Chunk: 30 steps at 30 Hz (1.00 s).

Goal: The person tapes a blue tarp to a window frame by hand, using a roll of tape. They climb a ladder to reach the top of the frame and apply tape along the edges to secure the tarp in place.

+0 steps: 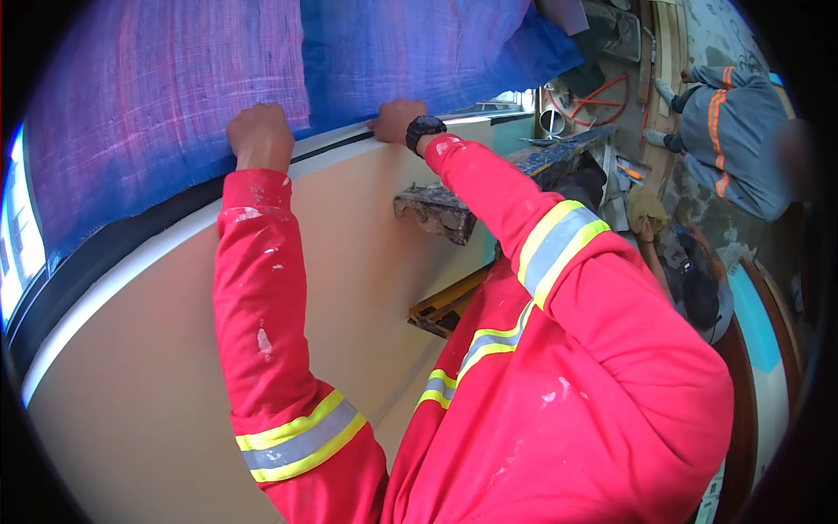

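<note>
At the far left a strip of bright window [19,236] shows past a dark frame. Over it and across the top of the view hangs the blue sheet [393,52], a coarse woven cloth that looks purple on its left half; its lower edge lies along a white ledge [131,253] with a black strip, which caps a plain beige wall [157,375]. The left hand [260,137] is raised to that edge in a red, paint-flecked sleeve [257,297] with a yellow and grey reflective band, and its fingers [258,115] are curled tight into a fist clamped on the sheet's hem. A little to the right, the right hand [394,120] rests on the same edge where sheet meets ledge, with a black watch [425,130] on the wrist; its fingers are tucked out of sight at the hem, so I cannot tell whether they grip the cloth or only press on it. Below the right forearm a mortar-crusted tool [435,212], perhaps a trowel or hawk, juts from the wall, and lower down lies a yellow and black tool [443,307]. Farther right a red hose [602,94] loops on the floor, and a co-worker in grey clothes with orange stripes [733,131] is crouched well apart from both hands.
</note>
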Tool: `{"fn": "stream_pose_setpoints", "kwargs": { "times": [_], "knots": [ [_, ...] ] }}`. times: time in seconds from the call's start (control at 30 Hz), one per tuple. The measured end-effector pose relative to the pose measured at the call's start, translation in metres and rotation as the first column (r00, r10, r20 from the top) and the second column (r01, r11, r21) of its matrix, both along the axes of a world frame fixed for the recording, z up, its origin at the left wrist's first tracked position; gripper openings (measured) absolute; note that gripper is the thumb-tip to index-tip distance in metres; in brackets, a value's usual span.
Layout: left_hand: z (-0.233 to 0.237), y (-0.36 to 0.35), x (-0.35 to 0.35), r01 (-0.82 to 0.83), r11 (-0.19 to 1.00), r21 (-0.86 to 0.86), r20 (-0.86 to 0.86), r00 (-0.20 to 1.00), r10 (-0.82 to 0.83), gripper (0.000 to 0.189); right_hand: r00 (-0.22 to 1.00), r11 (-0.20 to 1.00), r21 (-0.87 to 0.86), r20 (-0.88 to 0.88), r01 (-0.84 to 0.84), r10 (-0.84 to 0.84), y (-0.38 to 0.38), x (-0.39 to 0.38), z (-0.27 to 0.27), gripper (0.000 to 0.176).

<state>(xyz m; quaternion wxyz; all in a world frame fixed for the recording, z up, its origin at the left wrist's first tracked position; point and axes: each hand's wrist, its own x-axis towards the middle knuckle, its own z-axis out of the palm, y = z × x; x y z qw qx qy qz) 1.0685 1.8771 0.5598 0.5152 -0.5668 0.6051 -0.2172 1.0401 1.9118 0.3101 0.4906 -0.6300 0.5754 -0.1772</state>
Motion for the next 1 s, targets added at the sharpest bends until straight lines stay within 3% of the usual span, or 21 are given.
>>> {"fn": "stream_pose_setpoints", "kwargs": {
  "times": [0.17,0.27,0.33,0.4,0.43,0.47,0.53,0.57,0.67,0.77,0.87,1.0],
  "knots": [
    [-0.003,-0.001,0.006,0.011,1.000,0.012,-0.019,1.000,-0.011,0.020,1.000,1.000,-0.002,0.016,-0.009,0.009,0.000,-0.001,0.002,0.042],
    [-0.019,0.005,0.016,0.060,0.997,-0.054,-0.157,0.985,-0.068,0.029,0.999,1.000,-0.010,0.039,-0.005,0.005,-0.002,-0.003,0.004,0.042],
    [-0.030,0.019,0.000,0.015,0.995,-0.094,-0.352,0.935,-0.047,0.022,0.999,1.000,-0.008,0.036,-0.013,0.013,0.000,-0.006,0.004,0.043],
    [-0.059,0.032,-0.001,-0.080,0.964,-0.252,-0.715,0.687,-0.130,0.017,0.999,0.999,-0.013,0.029,-0.034,0.034,-0.002,-0.004,0.006,0.044],
    [-0.081,0.035,0.002,-0.346,0.909,-0.232,-0.932,0.345,-0.107,0.017,0.999,0.999,-0.001,0.028,-0.045,0.045,-0.003,-0.004,0.006,0.046],
    [-0.100,0.038,0.004,-0.561,0.822,-0.103,-0.985,-0.057,-0.162,0.017,0.998,0.998,0.014,0.028,-0.058,0.058,-0.002,-0.003,0.005,0.047],
    [-0.118,0.051,-0.001,-0.802,0.596,-0.034,-0.754,-0.371,-0.542,0.019,0.996,0.996,0.026,0.004,-0.088,0.088,-0.008,-0.003,0.004,0.049],
    [-0.123,0.059,-0.005,-0.876,0.478,0.066,-0.550,-0.432,-0.715,0.021,0.994,0.993,0.033,-0.012,-0.111,0.111,-0.008,-0.002,0.003,0.049],
    [-0.132,0.059,-0.027,-0.933,0.270,-0.239,-0.457,-0.138,-0.879,0.032,0.992,0.991,-0.040,-0.024,-0.127,0.127,-0.008,-0.001,-0.004,0.050],
    [-0.124,0.052,-0.041,-0.996,0.062,-0.058,-0.429,-0.031,-0.903,0.039,0.989,0.984,-0.103,-0.024,-0.144,0.143,-0.009,0.001,-0.015,0.047],
    [-0.139,0.038,-0.034,-1.000,0.019,-0.001,-0.287,-0.018,-0.958,0.040,0.990,0.973,-0.186,-0.024,-0.140,0.138,-0.010,0.009,-0.035,0.040],
    [-0.152,0.031,-0.025,-0.994,-0.042,-0.101,-0.385,0.078,-0.919,0.037,0.978,0.932,-0.300,-0.005,-0.201,0.209,-0.020,0.003,-0.048,0.031]
  ]
}}
